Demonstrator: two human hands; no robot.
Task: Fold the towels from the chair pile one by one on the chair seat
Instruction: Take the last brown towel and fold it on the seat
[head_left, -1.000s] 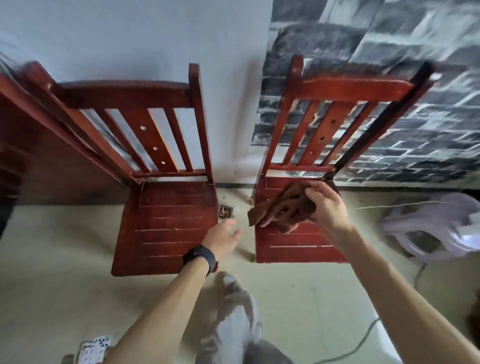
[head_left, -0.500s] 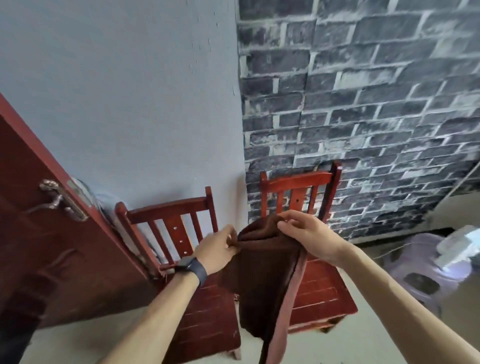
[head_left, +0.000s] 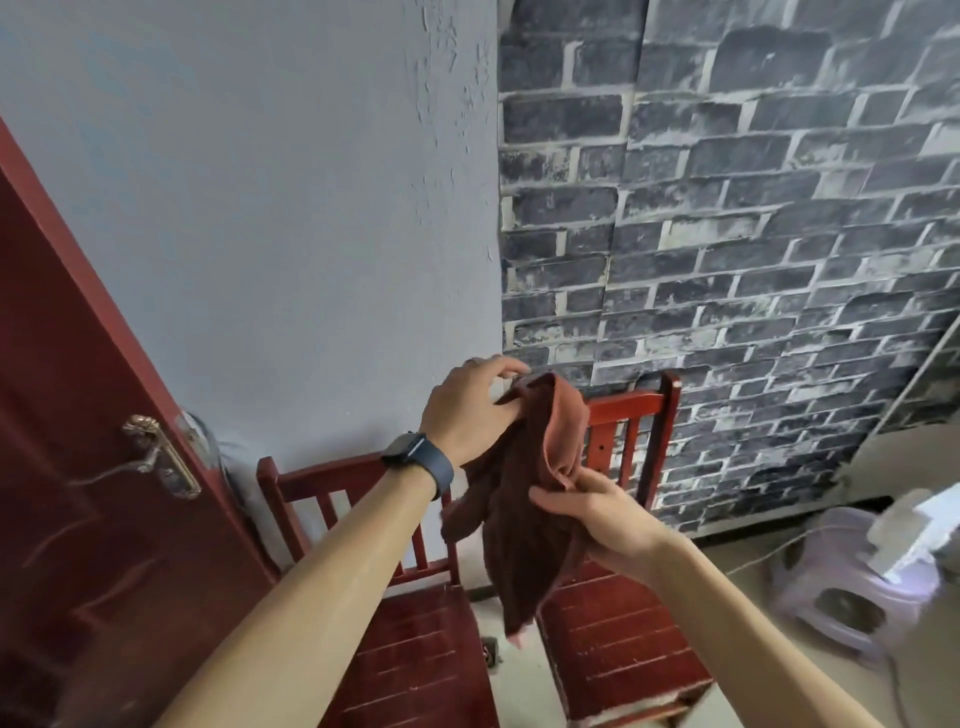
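The brown towel hung bunched in the air above the gap between the two red wooden chairs, clear of both seats. It draped limp, so it was judged soft and light; the best hold would be at two adjacent corners. The left hand was closed on its top edge, and the right hand pinched a fold lower down. The towel's corners were lost in the folds. No pile showed on the left chair or the right chair.

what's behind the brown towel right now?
Behind the brown towel, held up by the left hand and right hand, stands the right chair. Its right post and front seat show; the towel covers the backrest's left side and the seat's rear corner.
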